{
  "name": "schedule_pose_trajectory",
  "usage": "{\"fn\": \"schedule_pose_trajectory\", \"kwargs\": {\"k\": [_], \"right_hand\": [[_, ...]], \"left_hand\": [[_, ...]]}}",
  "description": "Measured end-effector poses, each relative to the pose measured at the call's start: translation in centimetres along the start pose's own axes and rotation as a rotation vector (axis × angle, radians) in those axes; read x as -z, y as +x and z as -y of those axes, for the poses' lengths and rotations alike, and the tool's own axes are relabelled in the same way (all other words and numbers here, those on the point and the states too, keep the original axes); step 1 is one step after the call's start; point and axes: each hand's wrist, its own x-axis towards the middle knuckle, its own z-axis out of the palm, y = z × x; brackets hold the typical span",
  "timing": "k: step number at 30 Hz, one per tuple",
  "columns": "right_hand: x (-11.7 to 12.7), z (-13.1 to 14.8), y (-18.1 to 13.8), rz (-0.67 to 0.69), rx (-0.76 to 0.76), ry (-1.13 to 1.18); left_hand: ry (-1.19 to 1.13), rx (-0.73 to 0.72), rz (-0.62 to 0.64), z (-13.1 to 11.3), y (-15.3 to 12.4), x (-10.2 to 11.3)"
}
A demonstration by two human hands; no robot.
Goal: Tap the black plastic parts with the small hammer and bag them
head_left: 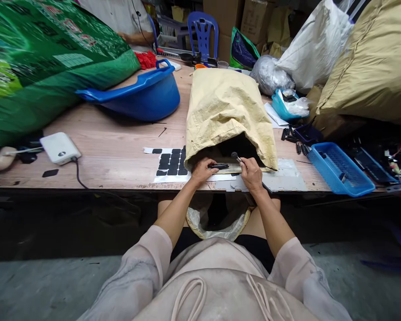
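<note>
My left hand (201, 172) is closed on a slim black piece (219, 166) that points right, at the mouth of a yellow woven sack (225, 102). Between the fingers of my right hand (252, 174) is a small metal-looking stick with a round dark tip (234, 155), tilted up and left. The two hands are a little apart at the table's front edge. The sack lies on the table with its dark opening toward me; its contents are hidden in shadow. Left of it, partly under it, lies a white sheet of black rounded stickers (171, 162).
A blue basin (143, 100) and a green sack (53, 67) stand left, near a white device (60, 148) with a cable. At right are a blue basket (342, 169), small black parts and a large yellow sack (370, 62). An open bag (200, 218) hangs between my knees. Another person's arm (137, 38) shows behind.
</note>
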Motion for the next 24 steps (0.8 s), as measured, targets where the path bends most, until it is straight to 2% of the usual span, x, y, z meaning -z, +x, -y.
{"fn": "schedule_pose_trajectory", "kwargs": {"k": [3,6,9,12,18,24], "right_hand": [[-0.3,1.3,0.0,0.011,0.022,0.159],[-1.0,2.4,-0.3,0.075,0.031,0.221],[-1.7,2.8,-0.9,0.129,0.025,0.197],[-2.1,2.8,-1.5,0.127,0.033,0.174],[-1.4,3.1,-1.3,0.147,0.053,0.128],[-0.6,4.8,-0.8,0.044,0.133,0.096]], "left_hand": [[-0.001,-0.001,-0.002,-0.1,0.0,0.0],[0.006,-0.004,-0.004,-0.2,0.0,0.0],[0.004,-0.006,-0.003,-0.3,0.0,0.0],[0.004,-0.002,0.001,-0.4,0.0,-0.1],[-0.027,-0.014,-0.009,-0.2,0.0,-0.2],[-0.056,-0.002,0.000,0.2,0.2,-0.4]]}}
